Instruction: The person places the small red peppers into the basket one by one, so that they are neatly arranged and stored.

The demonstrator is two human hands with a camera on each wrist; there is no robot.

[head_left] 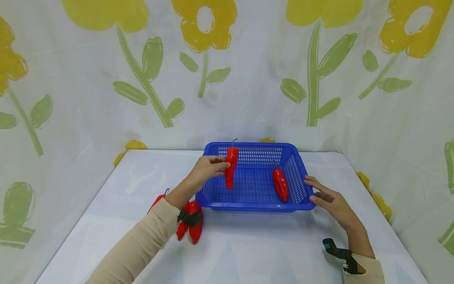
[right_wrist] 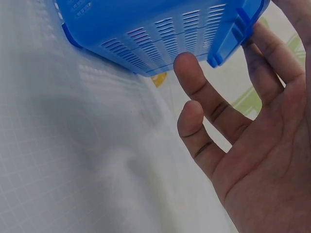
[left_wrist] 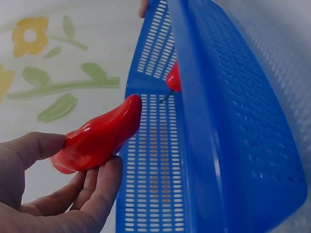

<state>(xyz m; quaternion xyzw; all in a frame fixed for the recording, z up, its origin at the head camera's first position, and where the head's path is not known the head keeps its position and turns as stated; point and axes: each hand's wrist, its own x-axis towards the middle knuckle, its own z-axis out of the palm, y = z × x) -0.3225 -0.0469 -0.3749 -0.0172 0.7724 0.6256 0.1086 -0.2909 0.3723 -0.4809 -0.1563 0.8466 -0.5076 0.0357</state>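
Note:
In the head view my left hand [head_left: 209,170] pinches a long red pepper [head_left: 232,167] between thumb and fingers. The pepper hangs stem up over the left part of a blue plastic basket [head_left: 248,206]. The left wrist view shows this red pepper [left_wrist: 99,138] beside the basket's slotted wall [left_wrist: 150,194]. Another red pepper [head_left: 280,184] lies inside the basket, on its right side. My right hand [head_left: 333,205] holds the basket's right rim near the front corner. From the right wrist, two fingers [right_wrist: 209,97] stand away from the basket [right_wrist: 170,29].
Several red peppers [head_left: 195,228] lie on the white table [head_left: 248,252] left of the basket, partly hidden by my left forearm. A white flower-printed curtain [head_left: 248,98] hangs behind the table and at its sides.

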